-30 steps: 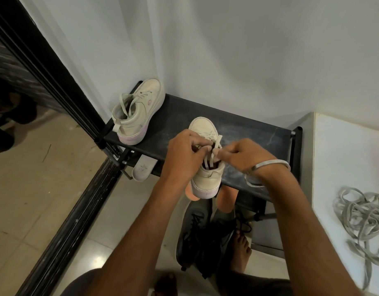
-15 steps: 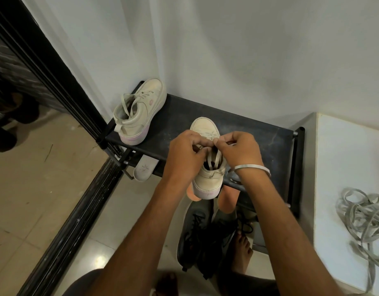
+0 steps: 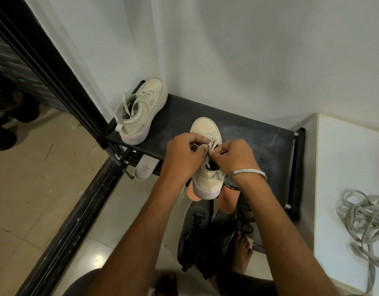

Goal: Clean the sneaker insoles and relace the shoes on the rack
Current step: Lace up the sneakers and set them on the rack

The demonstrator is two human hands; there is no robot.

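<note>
Both hands are down on the cream sneaker, which sits on the top shelf of the black shoe rack, toe pointing to the wall and its pale pink heel sole hanging just over the front edge. The left hand curls over the sneaker's left side, thumb and fingers pinching the cream lace at the top of the tongue. The right hand comes in from the other side, fingers bent tight and pinching the same lace right beside the left fingertips, so the two hands nearly meet over the eyelets. A silver bangle rides the right wrist, just beside the sneaker's heel. The second cream sneaker stands well apart at the rack's far left corner, heel toward the camera, its laces hanging loose over the open collar. Below the top shelf a white insole pokes out from the lower level on the left, and an orange insole shows beneath the right forearm. On the floor in front of the rack lies a pair of dark sneakers with black laces, a bare foot just beside them. Off to the right, a tangle of grey laces lies on the white surface.
</note>
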